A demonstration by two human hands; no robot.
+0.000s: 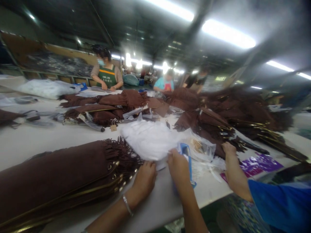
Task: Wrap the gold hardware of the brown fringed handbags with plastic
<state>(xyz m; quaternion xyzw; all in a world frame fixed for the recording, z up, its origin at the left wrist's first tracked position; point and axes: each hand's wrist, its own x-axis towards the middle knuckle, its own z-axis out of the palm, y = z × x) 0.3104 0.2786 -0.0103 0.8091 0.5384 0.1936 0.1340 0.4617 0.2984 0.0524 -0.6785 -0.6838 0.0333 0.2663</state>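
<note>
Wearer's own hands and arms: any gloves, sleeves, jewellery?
No gloves. The left hand has a thin silvery bracelet at the wrist; the right hand wears nothing visible. Both forearms show no sleeves. The blue sleeve at the right edge is another person's.

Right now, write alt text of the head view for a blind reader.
The person's left hand and right hand touch a white cloth on a table, beside a blue object. Brown fringed bags lie around; a co-worker's hand rests nearby.
</note>
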